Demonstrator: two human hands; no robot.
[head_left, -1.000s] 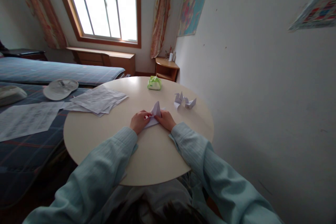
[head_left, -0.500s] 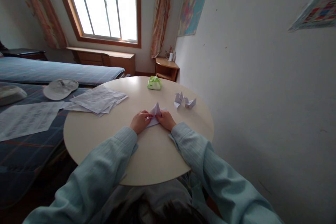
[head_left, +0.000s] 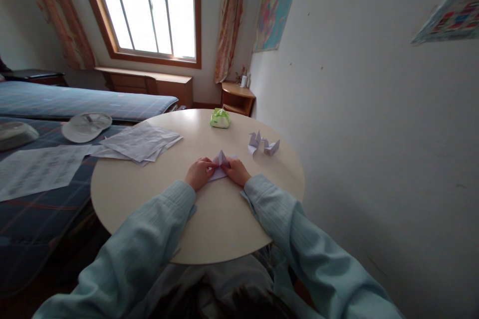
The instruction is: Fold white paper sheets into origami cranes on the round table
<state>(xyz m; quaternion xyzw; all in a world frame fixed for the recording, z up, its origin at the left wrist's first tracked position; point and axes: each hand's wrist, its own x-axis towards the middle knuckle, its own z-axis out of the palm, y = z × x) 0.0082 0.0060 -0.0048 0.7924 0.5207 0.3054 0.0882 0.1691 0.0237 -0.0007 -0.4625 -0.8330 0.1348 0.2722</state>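
A partly folded sheet of white paper (head_left: 217,175) lies on the round table (head_left: 149,194), with a pointed flap standing up in its middle. My left hand (head_left: 200,173) pinches the paper from the left side, fingers closed. From the right, my right hand (head_left: 237,170) grips the other side, its thumb close to the raised flap. The fingers hide parts of the folds. Beyond my right hand stand two folded paper figures, one paper bird (head_left: 254,142) and one lower piece (head_left: 272,147) beside it.
A green and white tissue pack (head_left: 220,118) is at the table's far edge. Loose printed sheets (head_left: 140,142) overlap the left edge and reach a bed with a plaid cover (head_left: 33,229). A pale cap (head_left: 86,127) lies there. A white wall (head_left: 359,134) runs along the right.
The raised paper flap between my hands has come down a little and looks lower and wider. Both hands stay in nearly the same place.
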